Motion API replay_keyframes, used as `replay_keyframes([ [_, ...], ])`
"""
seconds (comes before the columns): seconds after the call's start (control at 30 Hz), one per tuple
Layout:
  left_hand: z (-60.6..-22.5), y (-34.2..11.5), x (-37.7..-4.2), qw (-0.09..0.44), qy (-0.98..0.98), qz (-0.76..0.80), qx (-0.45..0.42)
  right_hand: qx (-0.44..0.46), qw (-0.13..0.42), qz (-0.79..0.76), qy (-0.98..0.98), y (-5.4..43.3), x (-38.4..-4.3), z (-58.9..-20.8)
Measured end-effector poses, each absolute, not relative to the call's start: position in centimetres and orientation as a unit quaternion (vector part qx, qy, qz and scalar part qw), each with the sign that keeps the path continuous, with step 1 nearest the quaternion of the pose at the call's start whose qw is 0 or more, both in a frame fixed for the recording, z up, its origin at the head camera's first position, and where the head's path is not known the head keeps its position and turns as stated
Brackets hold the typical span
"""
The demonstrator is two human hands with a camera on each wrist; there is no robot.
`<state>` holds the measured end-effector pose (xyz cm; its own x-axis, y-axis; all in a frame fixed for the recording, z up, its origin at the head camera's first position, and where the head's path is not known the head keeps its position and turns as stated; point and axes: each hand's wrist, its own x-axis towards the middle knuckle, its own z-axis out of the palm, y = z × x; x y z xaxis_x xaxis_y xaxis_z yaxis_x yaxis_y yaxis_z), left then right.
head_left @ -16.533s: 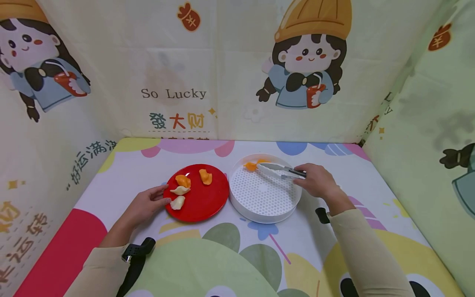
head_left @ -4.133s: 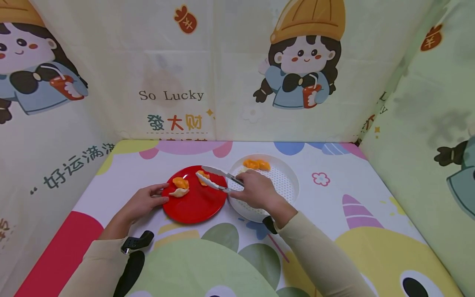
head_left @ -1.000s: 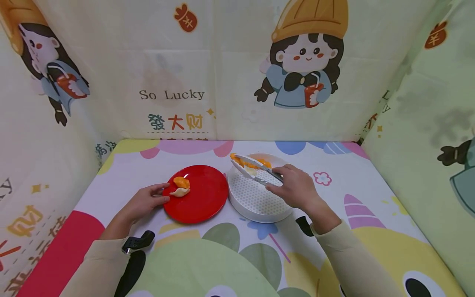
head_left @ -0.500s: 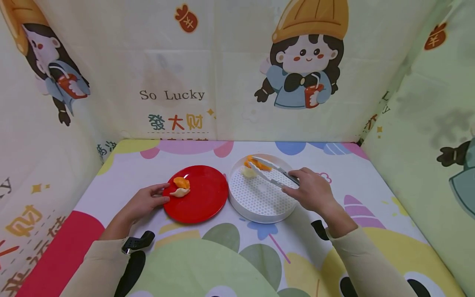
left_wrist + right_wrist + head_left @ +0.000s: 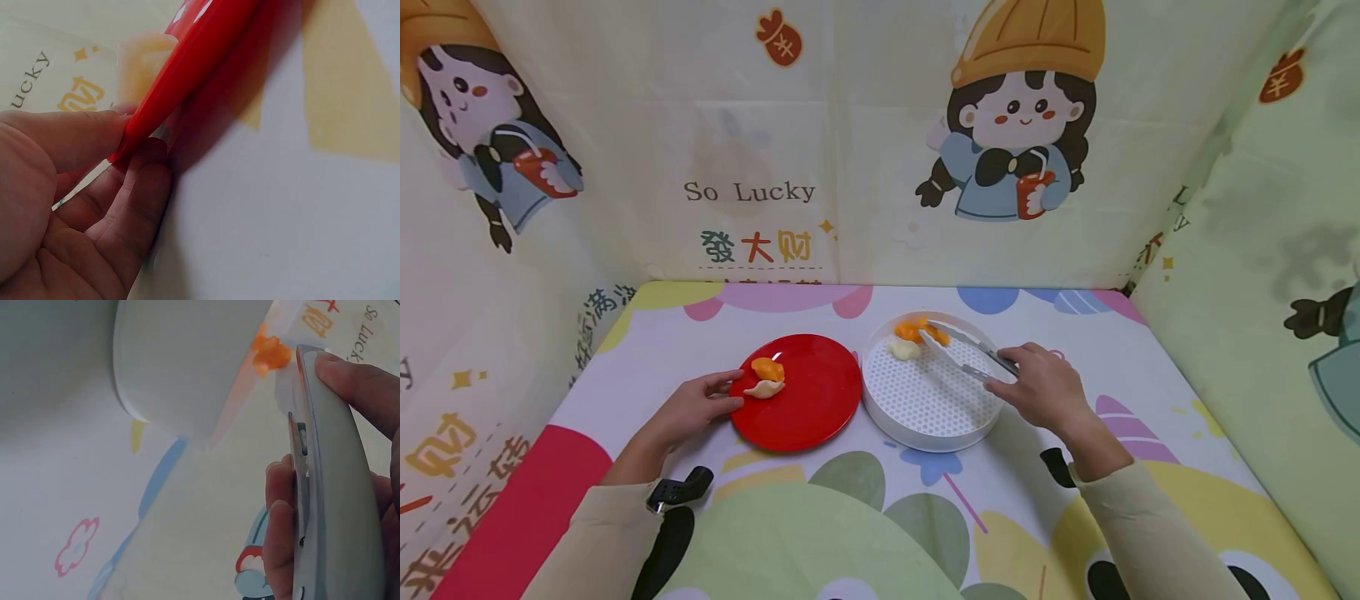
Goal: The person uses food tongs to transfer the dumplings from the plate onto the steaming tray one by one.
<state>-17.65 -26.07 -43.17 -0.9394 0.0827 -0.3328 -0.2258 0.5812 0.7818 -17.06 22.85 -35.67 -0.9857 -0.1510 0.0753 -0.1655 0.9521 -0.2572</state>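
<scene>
In the head view my left hand [image 5: 696,408] pinches the left rim of a red plate [image 5: 812,408]. The left wrist view shows thumb above and fingers beneath the plate's edge [image 5: 187,78]. On the plate lie an orange dumpling [image 5: 767,369] and a white dumpling [image 5: 764,389], side by side. My right hand [image 5: 1043,390] grips metal tongs [image 5: 1000,359], seen large in the right wrist view. Their spread tips are right at several orange dumplings [image 5: 908,332] at the back of a round white steamer tray [image 5: 925,440]. A second white dumpling [image 5: 905,349] sits just in front of these.
Plate and tray stand edge to edge on a cartoon-printed tablecloth [image 5: 760,508]. Printed cloth walls [image 5: 865,167] enclose the table at the back and both sides. The tray has a raised rim and a perforated floor.
The plate has lost one orange and one white dumpling to the tray. Within the last second the tongs lowered an orange one inside and drew back rightward. The left hand stayed put.
</scene>
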Motion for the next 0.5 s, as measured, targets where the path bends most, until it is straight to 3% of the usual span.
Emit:
replay_keyframes([
  [0.5,-43.30,-26.17,-17.62,0.164,0.875,0.455,-0.030,0.086,0.023,0.119,-0.989,23.27,-17.61,-36.62],
])
